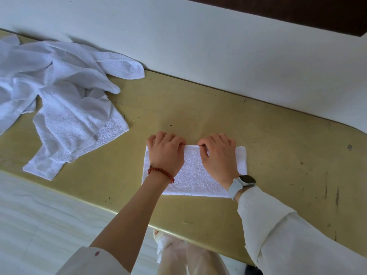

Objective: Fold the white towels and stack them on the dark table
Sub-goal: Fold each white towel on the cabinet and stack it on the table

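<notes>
A small white towel (193,175) lies folded flat as a rectangle on the olive-yellow table (278,155), near its front edge. My left hand (166,153), with a red bead bracelet at the wrist, grips the towel's far edge on the left side, fingers curled over it. My right hand (218,155), with a watch at the wrist, pinches the same far edge just right of centre. A loose heap of unfolded white towels (59,100) sprawls over the table's left part.
A white wall (218,56) runs along the table's far side, with a dark brown panel (297,12) at the top right. Pale floor (39,225) lies below the front edge. My legs and a slipper (164,243) show under the table edge.
</notes>
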Demonstrator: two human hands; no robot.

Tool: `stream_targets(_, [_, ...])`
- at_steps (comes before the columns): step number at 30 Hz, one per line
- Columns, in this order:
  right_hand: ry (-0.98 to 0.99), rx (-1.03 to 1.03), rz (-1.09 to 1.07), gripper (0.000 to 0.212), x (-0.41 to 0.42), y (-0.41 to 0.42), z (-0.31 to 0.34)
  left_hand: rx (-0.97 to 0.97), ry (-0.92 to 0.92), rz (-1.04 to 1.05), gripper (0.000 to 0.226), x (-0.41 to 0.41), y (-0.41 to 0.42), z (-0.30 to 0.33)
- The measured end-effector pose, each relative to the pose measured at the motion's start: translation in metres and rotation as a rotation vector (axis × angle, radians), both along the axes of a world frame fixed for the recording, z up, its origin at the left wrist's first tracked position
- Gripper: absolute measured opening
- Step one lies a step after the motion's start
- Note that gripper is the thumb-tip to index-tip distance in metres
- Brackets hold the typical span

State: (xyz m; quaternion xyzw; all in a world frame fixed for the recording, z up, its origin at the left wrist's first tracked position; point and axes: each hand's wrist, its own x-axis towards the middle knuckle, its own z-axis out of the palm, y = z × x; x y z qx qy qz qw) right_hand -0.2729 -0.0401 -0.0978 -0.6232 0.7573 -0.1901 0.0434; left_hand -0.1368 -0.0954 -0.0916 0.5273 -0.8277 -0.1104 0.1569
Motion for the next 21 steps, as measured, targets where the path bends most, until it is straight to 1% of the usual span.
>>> stream_targets(2, [-0.013,-0.024,-0.011,0.009,0.001,0.000,0.001,0.038,0.017,0.050,0.012,-0.003,0.001,0.000])
stream_targets(3, [0.000,-0.051,-0.016,0.009,0.001,0.000,0.002,0.024,0.036,0.070,0.011,-0.003,0.003,0.001])
stream_targets(6, [0.086,-0.129,0.003,0.021,0.001,0.014,0.009,-0.143,0.105,0.070,0.025,0.002,0.011,0.005])
stream_targets(8, [0.168,-0.049,0.070,0.035,0.006,0.031,0.010,-0.221,0.080,0.003,0.033,0.009,0.027,0.005])
stream_targets(9, [0.200,0.017,0.104,0.040,0.011,0.040,0.010,-0.221,0.023,-0.047,0.036,0.013,0.036,0.003])
stream_targets(11, [0.223,0.134,0.129,0.045,0.017,0.051,0.004,-0.144,-0.132,-0.125,0.039,0.017,0.051,-0.005])
stream_targets(14, [0.227,0.292,0.064,0.049,0.018,0.052,-0.004,0.009,-0.302,-0.131,0.046,0.021,0.056,-0.018])
stream_targets(17, [0.227,0.348,0.025,0.052,0.015,0.050,-0.007,0.083,-0.369,-0.112,0.049,0.022,0.053,-0.020])
stream_targets(21, [0.210,0.361,0.019,0.052,0.016,0.050,-0.005,0.137,-0.366,-0.090,0.053,0.020,0.052,-0.015])
